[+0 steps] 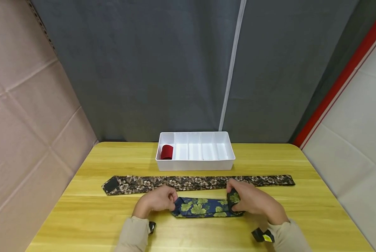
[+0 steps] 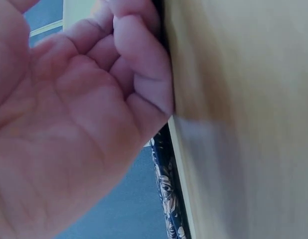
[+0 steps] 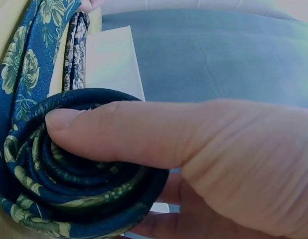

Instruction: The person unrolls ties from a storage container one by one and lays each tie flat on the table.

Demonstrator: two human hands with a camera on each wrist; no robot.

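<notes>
Both left hand (image 1: 158,198) and right hand (image 1: 253,198) pinch the blue tie (image 1: 202,208); a brown tie (image 1: 194,182) separates it from the box (image 1: 195,165).

Blue tie (image 1: 198,207): dark blue cloth with large yellow-green flowers and leaves, partly rolled up, its flat length lying on the tabletop (image 1: 65,217) along the 9-to-3 o'clock line of the head view.
Coil (image 1: 234,198): at the tie's 3 o'clock end, a spiral of several layered turns, gripped by the right hand (image 1: 254,200), whose thumb lies across its side.
Loose end: plain darker blue, at 9 o'clock, pinched by the left hand (image 1: 157,200).
</notes>
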